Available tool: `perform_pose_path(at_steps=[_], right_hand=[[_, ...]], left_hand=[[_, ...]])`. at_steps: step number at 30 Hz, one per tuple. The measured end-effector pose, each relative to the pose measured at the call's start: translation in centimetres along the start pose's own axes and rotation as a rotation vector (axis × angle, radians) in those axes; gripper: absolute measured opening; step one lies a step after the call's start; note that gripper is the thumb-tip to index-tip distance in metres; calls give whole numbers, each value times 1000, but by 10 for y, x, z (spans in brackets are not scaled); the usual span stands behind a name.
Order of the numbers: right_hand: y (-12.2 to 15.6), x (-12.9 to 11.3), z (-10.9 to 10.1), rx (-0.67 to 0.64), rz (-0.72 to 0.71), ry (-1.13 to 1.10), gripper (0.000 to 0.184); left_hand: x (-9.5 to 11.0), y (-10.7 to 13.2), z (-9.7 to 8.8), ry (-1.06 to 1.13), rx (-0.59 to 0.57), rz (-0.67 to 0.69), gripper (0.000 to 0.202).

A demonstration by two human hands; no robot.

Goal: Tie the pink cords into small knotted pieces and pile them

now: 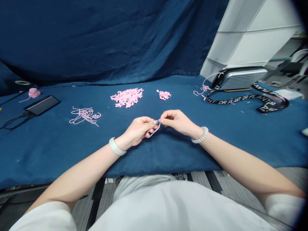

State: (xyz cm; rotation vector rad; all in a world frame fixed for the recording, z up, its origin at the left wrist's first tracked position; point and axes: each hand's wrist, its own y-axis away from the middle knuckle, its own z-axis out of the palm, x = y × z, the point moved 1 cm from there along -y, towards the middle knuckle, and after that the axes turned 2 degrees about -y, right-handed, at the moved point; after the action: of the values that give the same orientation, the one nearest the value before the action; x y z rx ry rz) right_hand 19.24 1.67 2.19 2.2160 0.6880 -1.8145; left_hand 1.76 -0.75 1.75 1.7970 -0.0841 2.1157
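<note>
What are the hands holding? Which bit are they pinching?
A thin pink cord, pinched by the fingertips of the left hand and the right hand. The fingers hide exactly which part they grip.

"What's showing on my feed around the big heap of pink knotted cord [127,97]?"

"I'm seeing a smaller knotted pile [164,95] sitting just right of it, and tangled pink strands [84,115] lying to its left."

"Farther left?"

"A black handheld device [42,105] is lying there, trailing a cable [16,120], with a pink cord bundle [34,93] behind it."

"And right?"

"A ribbed silver case [240,78] is resting well right of the heap, with a black DR PLANT lanyard [250,98] curling in front of it. A blue cloth [96,38] is hanging behind the heap."
</note>
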Motion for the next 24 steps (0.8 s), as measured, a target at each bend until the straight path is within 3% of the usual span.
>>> perform_pose_path(at_steps=[8,15,24], right_hand=[[0,-2,10,82,0,-165,20],[0,-3,12,127,-44,-234,26],[1,5,20,37,-64,-416,15]], left_hand=[[1,2,-2,-56,-33,25,28],[5,4,2,-140,28,59,30],[4,6,1,-90,-174,-84,29]])
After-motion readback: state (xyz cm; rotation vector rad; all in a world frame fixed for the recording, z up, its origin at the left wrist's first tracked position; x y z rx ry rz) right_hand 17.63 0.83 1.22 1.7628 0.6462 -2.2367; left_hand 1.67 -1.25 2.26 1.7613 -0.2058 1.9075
